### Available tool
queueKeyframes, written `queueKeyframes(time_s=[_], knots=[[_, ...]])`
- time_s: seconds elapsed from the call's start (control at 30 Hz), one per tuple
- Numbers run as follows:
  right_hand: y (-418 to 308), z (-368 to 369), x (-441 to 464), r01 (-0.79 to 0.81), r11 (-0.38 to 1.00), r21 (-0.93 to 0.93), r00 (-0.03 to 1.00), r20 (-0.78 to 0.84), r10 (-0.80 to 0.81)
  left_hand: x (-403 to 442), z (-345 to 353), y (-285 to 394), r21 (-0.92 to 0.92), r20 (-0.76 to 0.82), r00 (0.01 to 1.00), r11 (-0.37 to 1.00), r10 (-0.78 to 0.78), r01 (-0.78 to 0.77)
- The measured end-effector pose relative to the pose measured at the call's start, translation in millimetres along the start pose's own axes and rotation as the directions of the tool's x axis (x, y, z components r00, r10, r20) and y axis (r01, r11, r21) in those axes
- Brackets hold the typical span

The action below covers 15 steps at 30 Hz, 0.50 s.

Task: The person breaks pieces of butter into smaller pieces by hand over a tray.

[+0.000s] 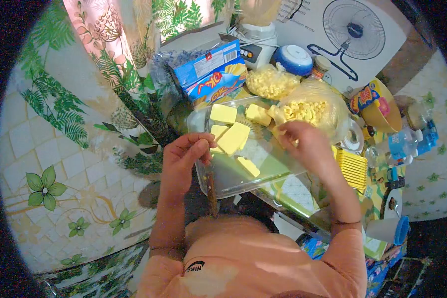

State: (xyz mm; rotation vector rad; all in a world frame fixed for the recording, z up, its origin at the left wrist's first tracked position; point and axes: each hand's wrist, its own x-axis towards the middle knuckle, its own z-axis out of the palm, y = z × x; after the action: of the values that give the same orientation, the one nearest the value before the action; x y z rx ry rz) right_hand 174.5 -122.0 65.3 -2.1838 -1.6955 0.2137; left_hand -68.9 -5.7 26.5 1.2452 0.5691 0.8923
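My left hand [187,155] is at the near left edge of a clear plastic tray [233,186], thumb and fingertips pinched together; what they hold, if anything, is hidden. Just below it, a knife's brown handle [211,194] sticks out past the tray edge. Pale yellow slabs [233,138] that look like cheese lie overlapped in the tray, with a thinner slab [248,167] closer to me. Over the tray's right side, my right hand [305,144] has curled fingers beside yellow pieces [278,134] and an open plastic bag [328,107] of small cut pieces. Its grip is partly hidden.
Behind the tray stand a blue box [211,72], a second bag of cut pieces [271,83], a blue bowl [294,60] and a blender base [257,47]. To the right are a yellow ridged rack [352,170], a water bottle [395,145] and a tan tub [382,111].
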Motion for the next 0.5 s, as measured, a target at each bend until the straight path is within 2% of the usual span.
queueKeyframes(time_s=[0.07,0.17,0.27,0.37,0.47,0.5], knots=[[-14.4,9.7,-6.7,0.115,0.993,0.017,0.975,0.191,-0.116,-0.1,-0.6,-1.6,-0.015,-0.005,1.0,1.0,-0.013,0.013],[-24.5,33.1,-16.2,0.287,0.949,0.13,0.944,0.129,-0.303,-1.0,-0.2,-3.3,-0.026,-0.01,0.999,0.999,-0.033,0.033],[-31.2,48.4,-17.9,0.212,0.964,0.16,0.944,0.221,-0.245,0.2,-1.4,-7.3,-0.038,-0.001,1.0,0.999,-0.029,0.029],[-20.0,67.4,-13.0,0.24,0.952,0.188,0.937,0.212,-0.278,3.3,-3.5,-8.0,-0.032,0.004,0.999,0.999,-0.042,0.042],[-15.1,53.9,-3.6,-0.021,0.904,0.428,0.903,0.396,-0.166,2.6,-1.0,-9.5,0.002,0.022,0.998,0.998,-0.067,0.067],[-9.7,56.2,-2.4,-0.018,0.833,0.553,0.909,0.355,-0.217,1.9,0.9,-8.6,0.007,0.024,0.997,0.997,-0.071,0.07]])
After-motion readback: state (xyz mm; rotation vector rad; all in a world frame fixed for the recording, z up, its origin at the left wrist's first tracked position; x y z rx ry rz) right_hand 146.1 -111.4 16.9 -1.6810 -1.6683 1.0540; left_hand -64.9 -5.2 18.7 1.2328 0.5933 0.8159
